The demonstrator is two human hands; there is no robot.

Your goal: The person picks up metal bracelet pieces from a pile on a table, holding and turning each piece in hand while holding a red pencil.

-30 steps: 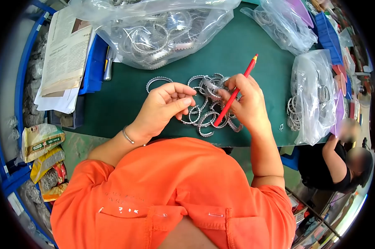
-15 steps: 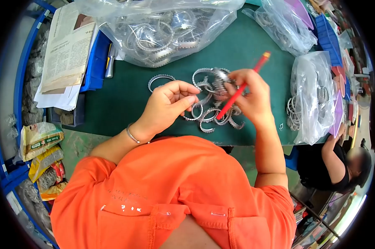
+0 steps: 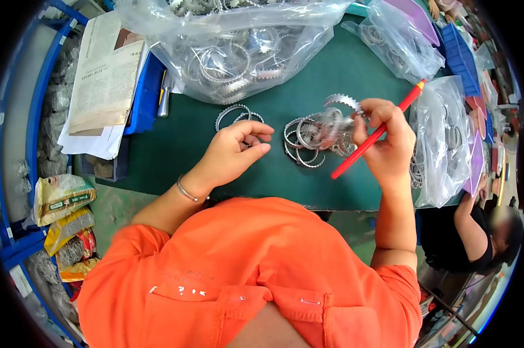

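My right hand [image 3: 389, 139] is closed around a red pencil [image 3: 383, 130], which slants across the palm. Its thumb and fingertips also grip a silver toothed metal ring [image 3: 342, 101], raised at the edge of a loose pile of similar toothed rings [image 3: 308, 136]. Part of the pile is blurred. My left hand [image 3: 236, 153] rests on the left with fingers loosely curled and the thumb apart, nothing visible between them. Just beyond its knuckles, two overlapping toothed rings [image 3: 230, 112] lie on the green table [image 3: 186, 156], partly hidden by the hand.
A large clear bag of toothed rings [image 3: 238, 64] lies at the back. More bags [image 3: 441, 145] lie on the right, near blue and purple bins. Newspapers [image 3: 102, 81] cover a blue bin on the left. A person in black [image 3: 459, 238] sits at the right.
My right hand has moved right with the pencil and now lifts a ring at the pile's edge. A second ring now lies by the single one near my left hand, whose thumb has parted.
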